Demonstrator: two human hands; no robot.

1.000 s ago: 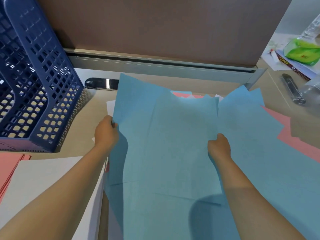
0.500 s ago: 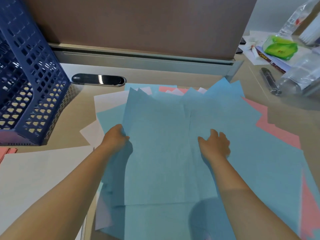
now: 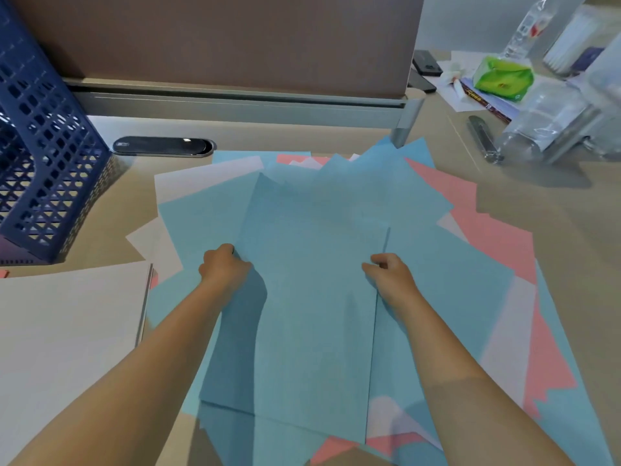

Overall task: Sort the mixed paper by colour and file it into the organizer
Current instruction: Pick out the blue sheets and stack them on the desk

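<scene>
A loose spread of blue, pink and white paper covers the desk in front of me. On top lie several blue sheets (image 3: 312, 297). My left hand (image 3: 223, 267) grips the left edge of the top blue sheets, fingers curled under them. My right hand (image 3: 389, 274) pinches their right edge. Pink sheets (image 3: 490, 230) and white sheets (image 3: 195, 183) stick out from under the blue ones. The dark blue mesh organizer (image 3: 43, 156) stands at the far left. A neat white stack (image 3: 67, 331) lies at the near left.
A brown partition (image 3: 235, 45) with a grey rail closes the back of the desk. A black oval cable cover (image 3: 161, 146) sits beside the organizer. At the right are a green tissue pack (image 3: 502, 77), clear plastic bottles (image 3: 544, 126), a dark pen-like object (image 3: 484, 139) and a phone (image 3: 426, 62).
The blue sheets came down from a raised position onto the pile. My right hand went from flat on the paper to pinching the sheets' right edge. The view shifted right.
</scene>
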